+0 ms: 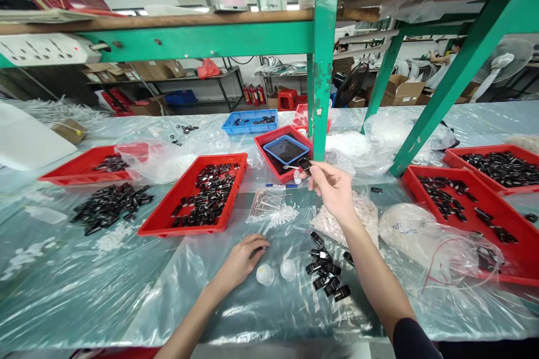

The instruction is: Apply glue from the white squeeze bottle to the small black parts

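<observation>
My right hand is raised above the table and pinches a small black plastic part between thumb and fingertips. My left hand rests on the plastic sheeting, fingers loosely bent and a little apart, with nothing visible in it. Beside its fingertips stand two small round whitish containers. Under my right forearm lies a loose pile of similar black parts. Between the hands are small white pieces and a clear bag of cotton swabs. A small white bottle stands just below the held part.
A red tray of black parts stands left, near another black heap. Red trays and stuffed clear bags occupy the right. A blue tray sits inside a red one ahead. A green post rises behind my right hand.
</observation>
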Tool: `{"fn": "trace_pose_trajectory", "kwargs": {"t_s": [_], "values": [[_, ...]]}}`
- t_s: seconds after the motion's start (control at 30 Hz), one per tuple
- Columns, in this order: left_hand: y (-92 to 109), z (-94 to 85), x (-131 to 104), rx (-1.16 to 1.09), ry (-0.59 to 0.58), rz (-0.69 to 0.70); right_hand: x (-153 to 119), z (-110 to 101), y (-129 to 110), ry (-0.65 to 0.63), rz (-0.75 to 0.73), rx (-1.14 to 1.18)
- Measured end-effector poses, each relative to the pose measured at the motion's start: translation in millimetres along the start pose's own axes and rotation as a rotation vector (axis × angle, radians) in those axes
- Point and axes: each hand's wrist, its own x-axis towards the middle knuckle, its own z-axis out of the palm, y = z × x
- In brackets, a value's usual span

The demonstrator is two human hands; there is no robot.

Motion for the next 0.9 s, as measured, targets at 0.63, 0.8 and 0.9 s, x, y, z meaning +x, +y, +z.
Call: {"fn": "trace_pose_trajectory", "kwargs": {"t_s": [0.63,0.8,0.9], "values": [[110,-67.2,75,-0.417,0.625,0.303,-4,8,7,-0.118,0.059,0.013],[138,-69.6,92,-0.569,0.754,0.339,-8,10,9,-0.228,0.084,-0.043],[139,-69.9,94,-0.563,0.751,0.363,-9,11,11,-0.268,0.088,-0.076]]}}
